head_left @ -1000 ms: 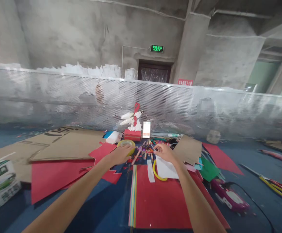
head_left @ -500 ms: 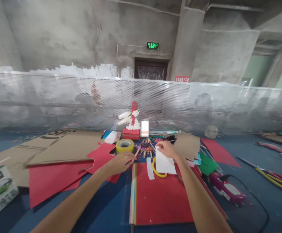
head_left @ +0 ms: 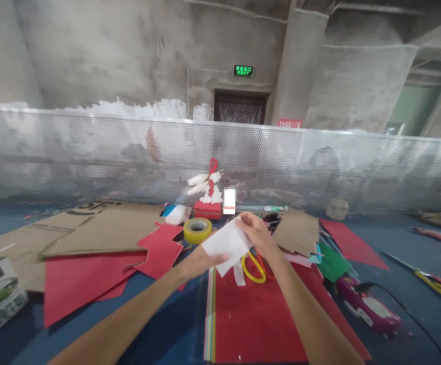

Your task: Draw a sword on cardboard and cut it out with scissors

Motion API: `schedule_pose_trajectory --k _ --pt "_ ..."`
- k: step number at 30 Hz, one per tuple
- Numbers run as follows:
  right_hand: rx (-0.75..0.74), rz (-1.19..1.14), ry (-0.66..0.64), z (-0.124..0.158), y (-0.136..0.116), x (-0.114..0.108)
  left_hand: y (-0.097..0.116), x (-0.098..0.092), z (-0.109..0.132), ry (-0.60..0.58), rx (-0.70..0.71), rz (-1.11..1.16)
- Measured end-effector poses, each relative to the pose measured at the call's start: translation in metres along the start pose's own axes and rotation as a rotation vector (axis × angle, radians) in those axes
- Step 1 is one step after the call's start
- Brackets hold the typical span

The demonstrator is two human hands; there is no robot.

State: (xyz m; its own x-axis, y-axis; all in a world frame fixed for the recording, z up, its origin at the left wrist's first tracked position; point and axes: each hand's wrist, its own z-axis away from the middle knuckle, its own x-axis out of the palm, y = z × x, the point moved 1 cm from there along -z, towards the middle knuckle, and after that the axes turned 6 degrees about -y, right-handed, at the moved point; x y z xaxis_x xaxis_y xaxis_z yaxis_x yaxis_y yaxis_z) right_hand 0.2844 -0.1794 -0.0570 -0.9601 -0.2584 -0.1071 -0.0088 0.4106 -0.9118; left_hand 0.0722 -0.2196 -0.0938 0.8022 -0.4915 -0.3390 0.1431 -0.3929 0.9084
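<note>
blue table (head_left: 175, 329) runs under everything, bare strip between left forearm and sheet stack. red-topped sheet stack (head_left: 251, 324) in front, mostly between forearms, right forearm passing over it; near part uncovered, so most open room looks to be there. big flattened cardboard (head_left: 102, 228) at far left, smaller cardboard piece (head_left: 298, 233) just beyond right hand to the right; side room is tighter there. cut red sheet (head_left: 161, 248) just left of left hand.

white paper (head_left: 224, 246) is between the two hands, raised over the far edge of the stack. long axis slants from left-near to right-far, about along the line joining the hands. both hands touch it, neither clearly nearer. left hand (head_left: 201, 261): thumb on top at near-left part, fingers under and hidden, looks like a pinch. right hand (head_left: 256, 233): thumb and fingers pinching far-right corner. near edge and lower corner free.

tape roll (head_left: 188, 236) just past the paper's left corner, apart from it. yellow-and-red handles (head_left: 256, 279), probably scissors, below right hand. white strip (head_left: 239, 275) beside them, upper end hidden by paper.
</note>
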Motion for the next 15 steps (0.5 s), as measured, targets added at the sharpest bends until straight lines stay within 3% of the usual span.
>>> schedule_pose_trajectory --k 2,5,11,15 --pt "-0.017 0.045 0.007 0.000 0.000 0.005 -0.001 0.001 -0.003 0.130 -0.019 0.017" --pt "0.018 0.177 -0.043 0.000 0.007 0.006 -0.009 -0.014 -0.005 0.261 -0.051 -0.048" --pt "0.138 0.443 -0.355 0.006 0.019 0.007 -0.023 -0.055 -0.006 0.360 -0.067 -0.212" --pt "0.159 0.432 -0.452 0.009 0.019 0.012 -0.025 -0.064 -0.005 0.368 -0.053 -0.314"
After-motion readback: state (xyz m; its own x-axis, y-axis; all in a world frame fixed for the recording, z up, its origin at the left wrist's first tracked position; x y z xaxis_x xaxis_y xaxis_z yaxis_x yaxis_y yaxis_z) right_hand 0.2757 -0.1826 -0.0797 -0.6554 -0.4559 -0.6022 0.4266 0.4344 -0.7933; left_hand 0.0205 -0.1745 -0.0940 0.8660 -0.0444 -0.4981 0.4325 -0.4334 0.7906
